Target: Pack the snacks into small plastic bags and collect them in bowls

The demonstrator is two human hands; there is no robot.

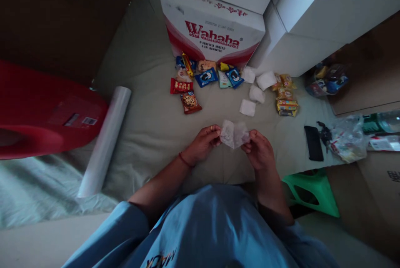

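A thin, translucent white piece of plastic (229,134), wrinkled like a small bag or wrapper, is stretched between my two hands above the bed-like cloth surface (150,113). My left hand (203,142) pinches its left edge between thumb and fingers. At the right edge, my right hand (261,151) is closed on it the same way. Just beyond the hands lie several folded white squares (248,107). Farther left are snack packets, among them a brown cookie packet (190,102), a red packet (181,86) and a blue packet (206,77).
A Wahaha water carton (212,30) stands behind the snacks. Yellow packets (286,107) sit to the right, with a black phone (313,143) and a plastic bag (350,139) farther over. On the left lie a clear film roll (106,139) and a red plastic object (53,109).
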